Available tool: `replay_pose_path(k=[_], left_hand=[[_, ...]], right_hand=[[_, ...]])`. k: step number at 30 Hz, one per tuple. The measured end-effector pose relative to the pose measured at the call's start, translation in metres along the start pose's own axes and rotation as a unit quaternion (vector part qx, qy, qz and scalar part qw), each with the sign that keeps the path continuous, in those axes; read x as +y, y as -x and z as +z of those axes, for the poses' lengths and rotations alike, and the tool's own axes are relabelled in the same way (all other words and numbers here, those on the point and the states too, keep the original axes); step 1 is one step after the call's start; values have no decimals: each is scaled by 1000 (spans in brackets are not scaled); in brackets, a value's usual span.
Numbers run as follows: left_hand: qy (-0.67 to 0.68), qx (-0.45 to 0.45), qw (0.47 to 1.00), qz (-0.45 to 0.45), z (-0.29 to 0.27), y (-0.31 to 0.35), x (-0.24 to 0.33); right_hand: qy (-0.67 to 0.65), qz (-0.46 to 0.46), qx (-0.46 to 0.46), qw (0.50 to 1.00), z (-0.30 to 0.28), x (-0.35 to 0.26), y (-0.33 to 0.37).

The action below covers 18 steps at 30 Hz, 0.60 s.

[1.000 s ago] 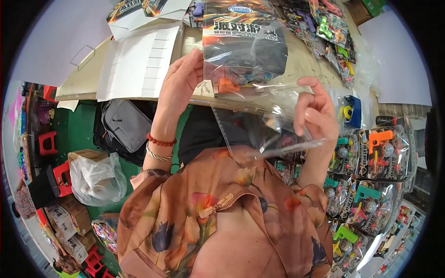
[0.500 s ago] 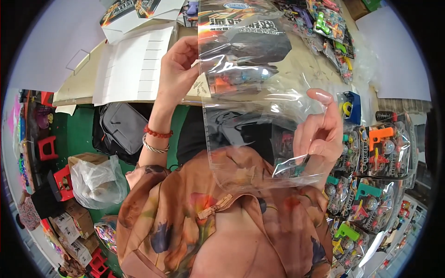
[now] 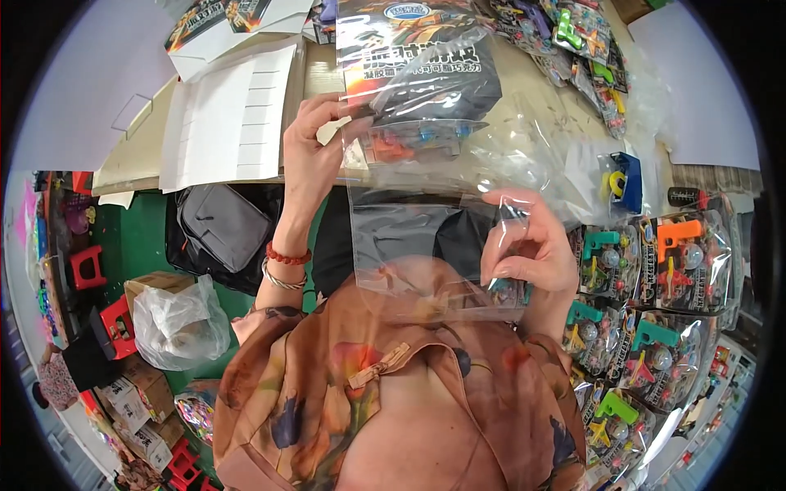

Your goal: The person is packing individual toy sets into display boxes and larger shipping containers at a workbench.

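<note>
A large clear plastic bag (image 3: pixel 393 233) hangs in front of me, its lower end reaching down over my shirt. At its upper part is a black and orange printed box (image 3: pixel 434 90), with orange and blue toys (image 3: pixel 401 146) just below. My left hand (image 3: pixel 321 135) grips the left edge beside the box, fingers closed. On the lower right, my right hand (image 3: pixel 530 245) has its thumb and fingers curled together on the bag's film. Reflections on the film partly hide the box and the right fingertips.
Packs of toy guns in orange, green and teal (image 3: pixel 679 245) lie to my right. More toy packs (image 3: pixel 585 45) are heaped at the far right. White lined sheets (image 3: pixel 233 119) rest on the table at left. A black backpack (image 3: pixel 219 229) and a bagged carton (image 3: pixel 180 319) are below.
My right hand has moved left and slightly down, its fingers curling further with the film. My left hand is slightly lower, and the bag's lower edge has drawn up.
</note>
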State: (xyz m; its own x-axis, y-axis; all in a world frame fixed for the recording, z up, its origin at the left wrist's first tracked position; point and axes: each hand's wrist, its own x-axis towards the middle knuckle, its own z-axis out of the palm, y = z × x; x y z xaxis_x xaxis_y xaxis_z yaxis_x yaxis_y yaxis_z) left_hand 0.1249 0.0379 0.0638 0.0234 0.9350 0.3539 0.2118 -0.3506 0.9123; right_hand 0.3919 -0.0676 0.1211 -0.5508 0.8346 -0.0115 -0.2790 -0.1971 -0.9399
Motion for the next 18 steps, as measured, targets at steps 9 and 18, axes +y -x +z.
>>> replay_pose_path(k=[9, 18], left_hand=[[-161, 1, 980, 120, -9, 7, -8], [-282, 113, 932, 196, -6, 63, -7]], right_hand=[[210, 126, 157, 957, -23, 67, -7], [207, 19, 240, 948, -41, 132, -36]])
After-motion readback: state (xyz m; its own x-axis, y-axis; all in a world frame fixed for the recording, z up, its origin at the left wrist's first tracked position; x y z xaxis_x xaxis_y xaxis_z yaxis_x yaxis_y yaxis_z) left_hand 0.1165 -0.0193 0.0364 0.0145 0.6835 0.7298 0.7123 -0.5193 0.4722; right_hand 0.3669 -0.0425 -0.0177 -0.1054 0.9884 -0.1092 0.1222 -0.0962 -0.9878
